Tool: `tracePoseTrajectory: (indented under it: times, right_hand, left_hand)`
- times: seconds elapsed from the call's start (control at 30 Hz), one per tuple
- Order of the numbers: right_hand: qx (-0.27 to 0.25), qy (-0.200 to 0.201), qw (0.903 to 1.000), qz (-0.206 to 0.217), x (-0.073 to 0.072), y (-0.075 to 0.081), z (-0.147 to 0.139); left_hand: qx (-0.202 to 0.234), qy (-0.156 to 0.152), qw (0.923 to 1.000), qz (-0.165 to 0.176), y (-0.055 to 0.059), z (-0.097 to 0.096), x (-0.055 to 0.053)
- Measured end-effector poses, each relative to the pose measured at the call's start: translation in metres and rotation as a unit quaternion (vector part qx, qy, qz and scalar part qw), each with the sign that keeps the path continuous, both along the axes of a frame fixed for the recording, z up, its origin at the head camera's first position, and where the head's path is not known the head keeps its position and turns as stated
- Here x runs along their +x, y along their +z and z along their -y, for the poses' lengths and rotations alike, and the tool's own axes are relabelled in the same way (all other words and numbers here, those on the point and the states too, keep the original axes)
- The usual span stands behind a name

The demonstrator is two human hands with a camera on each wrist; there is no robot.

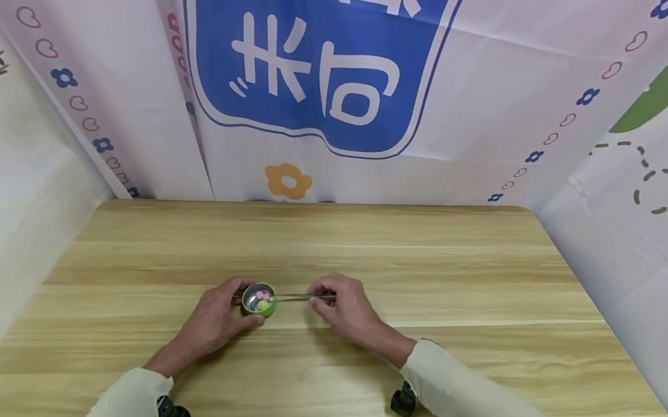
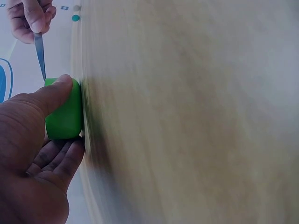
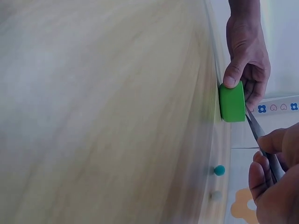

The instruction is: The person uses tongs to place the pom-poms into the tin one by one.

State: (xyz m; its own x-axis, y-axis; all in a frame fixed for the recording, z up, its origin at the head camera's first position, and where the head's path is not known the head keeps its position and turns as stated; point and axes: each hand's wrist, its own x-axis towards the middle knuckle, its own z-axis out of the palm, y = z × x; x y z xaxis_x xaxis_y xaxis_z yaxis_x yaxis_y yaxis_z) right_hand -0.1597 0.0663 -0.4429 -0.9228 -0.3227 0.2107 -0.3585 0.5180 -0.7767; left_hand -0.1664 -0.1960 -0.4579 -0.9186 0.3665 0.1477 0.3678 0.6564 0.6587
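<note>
A small green bowl (image 1: pixel 268 311) with a shiny inside stands on the wooden table, left of the middle. Pink balls (image 1: pixel 262 294) and a yellow ball (image 1: pixel 262 305) lie inside it. My left hand (image 1: pixel 215 318) holds the bowl from the left, thumb on the near side and fingers on the far side. My right hand (image 1: pixel 348 309) pinches metal tweezers (image 1: pixel 293 297), which point left. The tips reach the bowl's rim; whether they grip a ball cannot be told. In the right wrist view, the tweezers (image 3: pixel 255 129) slant past the rim of the upright bowl (image 3: pixel 232 102).
A teal ball (image 3: pixel 219 170) and a pale ball (image 3: pixel 216 195) sit on the table near my right hand in the right wrist view. The wooden table (image 1: pixel 442 272) ends at a printed back curtain (image 1: pixel 471 101), with white cloth on both sides.
</note>
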Motion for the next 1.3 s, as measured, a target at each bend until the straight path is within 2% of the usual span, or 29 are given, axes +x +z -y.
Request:
tracePoseTrajectory:
  times: [0.2, 0.47, 0.63, 1.03, 1.3]
  right_hand:
    - [-0.007, -0.001, 0.9999, -0.009, 0.000, 0.000, -0.007]
    - [-0.007, -0.016, 0.9998, 0.009, -0.001, -0.002, -0.020]
    - [-0.002, -0.025, 0.9997, 0.005, -0.001, -0.004, -0.029]
    - [0.003, -0.035, 0.9994, 0.006, 0.004, -0.005, -0.046]
    - [0.023, -0.039, 0.9989, -0.013, 0.007, -0.007, -0.058]
  left_hand:
    - [0.003, -0.001, 1.0000, 0.003, 0.000, 0.001, 0.000]
    - [0.002, 0.001, 1.0000, 0.003, 0.001, 0.001, 0.000]
    - [0.001, 0.005, 1.0000, 0.006, 0.001, 0.001, 0.000]
    - [0.001, 0.003, 1.0000, 0.006, 0.001, 0.001, -0.001]
    - [0.001, 0.000, 1.0000, 0.000, -0.001, 0.001, -0.002]
